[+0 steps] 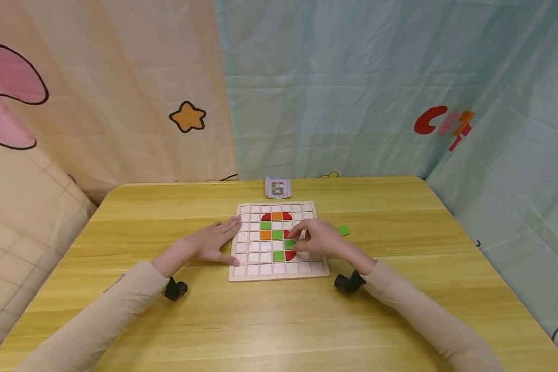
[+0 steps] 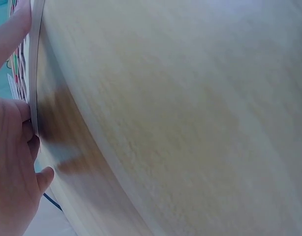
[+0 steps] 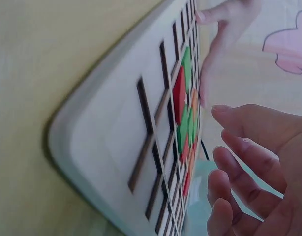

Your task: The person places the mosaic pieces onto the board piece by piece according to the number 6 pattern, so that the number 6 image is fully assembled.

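A wooden grid board (image 1: 256, 268) lies on the table, with red, orange and green tiles set in its middle cells. My left hand (image 1: 215, 241) rests with fingers spread along the board's left edge, the thumb near its lower left corner. Above the right part of the board hovers my right hand (image 1: 320, 237), thumb and fingers loosely bent and apart. A green tile (image 1: 289, 244) sits in the board just below its fingertips, above a red rounded tile (image 1: 290, 256). In the right wrist view nothing shows between the fingers (image 3: 249, 172).
A small pattern card (image 1: 278, 188) stands behind the board at the table's far edge. One loose green tile (image 1: 343, 231) lies on the table (image 1: 279, 320) right of the board, partly behind the right hand. Printed curtains (image 1: 307, 93) hang around the table.
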Demonstrator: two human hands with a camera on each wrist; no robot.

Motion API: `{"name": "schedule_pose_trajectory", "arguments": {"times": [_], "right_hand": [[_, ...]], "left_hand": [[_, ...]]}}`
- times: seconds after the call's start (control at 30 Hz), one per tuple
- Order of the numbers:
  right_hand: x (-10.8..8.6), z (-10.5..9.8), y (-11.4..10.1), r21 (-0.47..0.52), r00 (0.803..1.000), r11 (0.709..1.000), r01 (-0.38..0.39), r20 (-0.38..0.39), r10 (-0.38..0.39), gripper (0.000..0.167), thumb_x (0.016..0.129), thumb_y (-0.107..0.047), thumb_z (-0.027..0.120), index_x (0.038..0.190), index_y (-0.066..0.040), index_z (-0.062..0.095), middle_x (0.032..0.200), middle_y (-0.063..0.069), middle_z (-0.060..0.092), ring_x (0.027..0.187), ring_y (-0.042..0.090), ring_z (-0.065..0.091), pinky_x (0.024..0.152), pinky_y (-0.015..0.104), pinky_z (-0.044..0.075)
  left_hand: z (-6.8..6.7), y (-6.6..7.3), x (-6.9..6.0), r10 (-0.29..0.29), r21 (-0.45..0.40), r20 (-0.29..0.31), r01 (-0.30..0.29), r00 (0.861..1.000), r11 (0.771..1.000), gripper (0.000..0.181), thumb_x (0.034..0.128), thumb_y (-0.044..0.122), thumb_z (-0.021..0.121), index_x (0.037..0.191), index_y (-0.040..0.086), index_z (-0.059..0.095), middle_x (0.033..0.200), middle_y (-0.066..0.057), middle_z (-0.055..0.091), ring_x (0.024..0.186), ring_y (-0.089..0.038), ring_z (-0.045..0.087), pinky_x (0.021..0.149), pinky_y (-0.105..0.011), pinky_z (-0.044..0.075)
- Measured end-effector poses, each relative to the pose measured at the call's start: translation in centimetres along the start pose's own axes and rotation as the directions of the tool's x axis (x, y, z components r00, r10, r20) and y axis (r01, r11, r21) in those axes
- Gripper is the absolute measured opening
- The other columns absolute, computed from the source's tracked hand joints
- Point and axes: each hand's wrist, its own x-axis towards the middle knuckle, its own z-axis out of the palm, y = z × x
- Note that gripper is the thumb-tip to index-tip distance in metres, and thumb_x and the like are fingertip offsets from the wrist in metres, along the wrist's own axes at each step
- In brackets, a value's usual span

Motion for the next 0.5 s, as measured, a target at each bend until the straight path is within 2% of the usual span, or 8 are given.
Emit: {"name": "schedule_pose_trajectory", "arguments": {"times": [0.27,0.5], "right_hand": [[-0.7,-2.1,1.8,0.008,0.999,1.000,-0.008,-0.047,0.008,0.026,0.080,-0.024,0.078,0.103,-0.014,0.074,0.095,0.000,0.070,0.067,0.013,0.052,0.058,0.023,0.043],[-1.4,-3.3,3.2,0.014,0.994,0.998,-0.057,-0.094,0.058,0.032,0.078,-0.021,0.079,0.108,-0.011,0.073,0.100,0.007,0.069,0.077,0.017,0.056,0.062,0.026,0.045]], "left_hand": [[0.1,0.0,-0.1,0.000,-0.003,-0.006,0.000,1.000,1.000,0.106,0.0856,0.066,0.054,0.153,-0.001,0.007,0.162,-0.017,0.000,0.150,-0.032,0.006,0.120,-0.054,0.014],[0.1,-0.1,0.0,-0.001,-0.009,-0.010,0.001,1.000,1.000,0.106,0.0856,0.066,0.054,0.154,0.001,0.006,0.162,-0.016,-0.001,0.150,-0.030,0.004,0.121,-0.052,0.012]]}}
